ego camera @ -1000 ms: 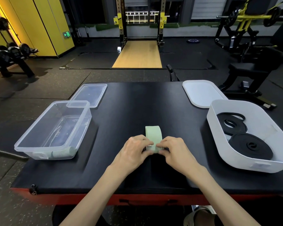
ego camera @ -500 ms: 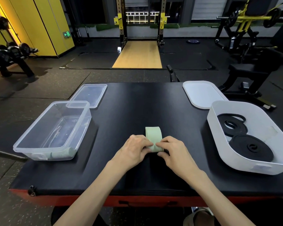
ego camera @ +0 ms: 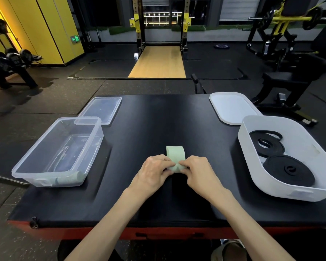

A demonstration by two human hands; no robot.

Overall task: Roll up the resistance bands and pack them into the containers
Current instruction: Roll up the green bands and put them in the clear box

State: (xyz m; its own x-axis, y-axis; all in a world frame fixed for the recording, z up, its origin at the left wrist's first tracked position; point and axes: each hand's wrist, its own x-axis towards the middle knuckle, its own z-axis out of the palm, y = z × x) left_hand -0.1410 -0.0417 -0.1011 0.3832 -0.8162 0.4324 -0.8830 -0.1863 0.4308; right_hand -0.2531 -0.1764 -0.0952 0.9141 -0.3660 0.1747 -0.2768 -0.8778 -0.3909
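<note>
While curled, fingers on green band.

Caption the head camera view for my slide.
Left hand and right hand roll a pale green resistance band on a black table between a clear plastic container and a white tub.

The surface was covered in black, matt, leather-like padding with a faint sheen. The green band looked like thin, smooth, dull rubber. The clear container and the clear lid were glossy see-through plastic. The white tub and the white lid were milky plastic with a satin finish. The black bands looked like thick matt rubber. The floor was dark speckled rubber, and the platform was smooth pale wood.
</note>
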